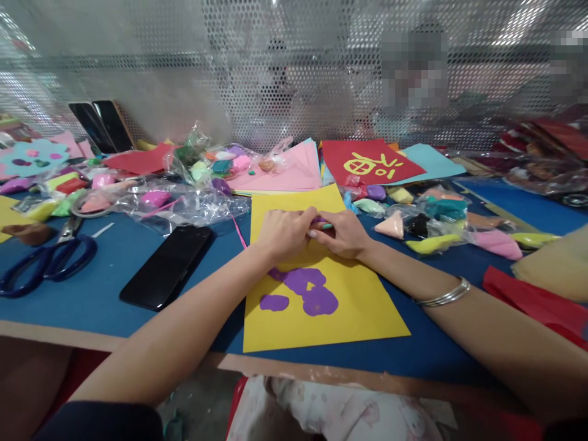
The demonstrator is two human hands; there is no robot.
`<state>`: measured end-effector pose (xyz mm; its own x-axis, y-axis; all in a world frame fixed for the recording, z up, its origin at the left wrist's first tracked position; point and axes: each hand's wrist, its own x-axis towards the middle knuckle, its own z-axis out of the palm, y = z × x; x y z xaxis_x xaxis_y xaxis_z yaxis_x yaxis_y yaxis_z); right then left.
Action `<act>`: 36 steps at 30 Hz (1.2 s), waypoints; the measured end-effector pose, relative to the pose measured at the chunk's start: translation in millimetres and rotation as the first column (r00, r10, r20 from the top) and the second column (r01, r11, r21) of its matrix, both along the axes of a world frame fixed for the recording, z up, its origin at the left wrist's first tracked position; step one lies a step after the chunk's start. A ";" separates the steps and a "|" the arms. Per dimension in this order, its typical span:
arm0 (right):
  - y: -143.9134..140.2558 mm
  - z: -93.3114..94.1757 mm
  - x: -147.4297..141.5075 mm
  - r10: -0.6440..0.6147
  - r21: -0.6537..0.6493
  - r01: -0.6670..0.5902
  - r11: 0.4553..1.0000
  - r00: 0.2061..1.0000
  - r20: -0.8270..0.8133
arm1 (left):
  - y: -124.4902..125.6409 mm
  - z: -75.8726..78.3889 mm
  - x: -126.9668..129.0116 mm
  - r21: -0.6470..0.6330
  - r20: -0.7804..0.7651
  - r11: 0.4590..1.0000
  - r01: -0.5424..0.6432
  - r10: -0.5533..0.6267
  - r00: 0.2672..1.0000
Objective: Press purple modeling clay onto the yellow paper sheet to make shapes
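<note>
Over the upper part of a yellow sheet of paper (367,318), my left hand (285,233) and my right hand (344,234) meet with fingers curled together. A small bit of purple clay (320,219) shows between their fingers, mostly hidden. A teal spot beside it is too small to make out. Below the hands, flattened purple clay shapes (320,301) lie stuck on the paper, with a separate purple oval (274,302) to their left. A thin pink strip (239,233) lies by the paper's left edge.
A black phone (166,267) and blue-handled scissors (48,263) lie to the left. Bagged clay packets (443,208) spread on the right, more at the far left. Pink paper (294,165) and a red card (367,162) lie behind, before a perforated metal screen (294,73).
</note>
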<state>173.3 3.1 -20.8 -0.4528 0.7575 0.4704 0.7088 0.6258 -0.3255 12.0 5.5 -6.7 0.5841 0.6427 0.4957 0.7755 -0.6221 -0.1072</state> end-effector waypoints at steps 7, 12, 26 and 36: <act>-1.2 -0.9 -5.7 -0.095 0.000 0.095 0.995 0.986 -0.139 | 6.1 8.0 -4.3 -0.015 0.083 0.987 -0.159 0.159 0.984; -1.2 -1.6 -5.1 -0.086 0.021 0.088 0.996 0.992 -0.088 | 7.3 7.9 -4.6 -0.062 0.086 0.987 -0.150 0.155 0.984; 0.5 0.2 -1.8 -0.076 -0.045 0.071 0.996 0.987 -0.142 | 4.9 7.9 -7.7 -0.116 0.071 0.989 0.093 -0.085 0.994; -3.3 4.5 -0.7 0.009 0.012 -0.008 1.000 0.996 -0.083 | 8.5 5.7 -5.7 -0.135 0.024 0.990 0.042 -0.040 0.999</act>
